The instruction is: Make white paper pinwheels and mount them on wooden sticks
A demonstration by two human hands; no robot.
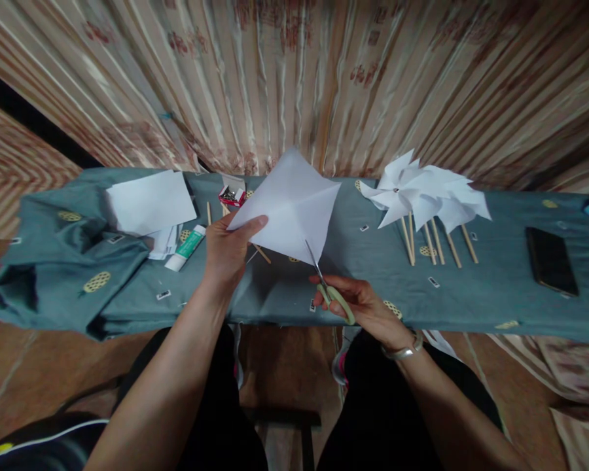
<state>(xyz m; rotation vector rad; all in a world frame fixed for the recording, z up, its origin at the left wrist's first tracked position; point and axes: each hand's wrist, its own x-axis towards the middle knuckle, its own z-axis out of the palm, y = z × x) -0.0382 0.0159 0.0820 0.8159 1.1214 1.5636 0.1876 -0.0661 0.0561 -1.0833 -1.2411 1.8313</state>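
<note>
A square sheet of white paper (294, 203), creased along its diagonals, is held above the table by my left hand (230, 245), its thumb on top of the left corner. Scissors (336, 302) with pale green handles are in my right hand (360, 301), fingers through the loops. Their blades reach onto the paper at its near corner. Below the paper, part of a wooden stick (262, 254) shows; the rest is hidden.
Several white paper pinwheels (422, 190) on sticks lie at the right, beside a black phone (552, 260). Left of my hands are a paper stack (152, 201), a glue stick (185, 248) and a small red box (232, 195) of metal pieces. A curtain (294, 85) hangs behind the cloth-covered table (495, 307).
</note>
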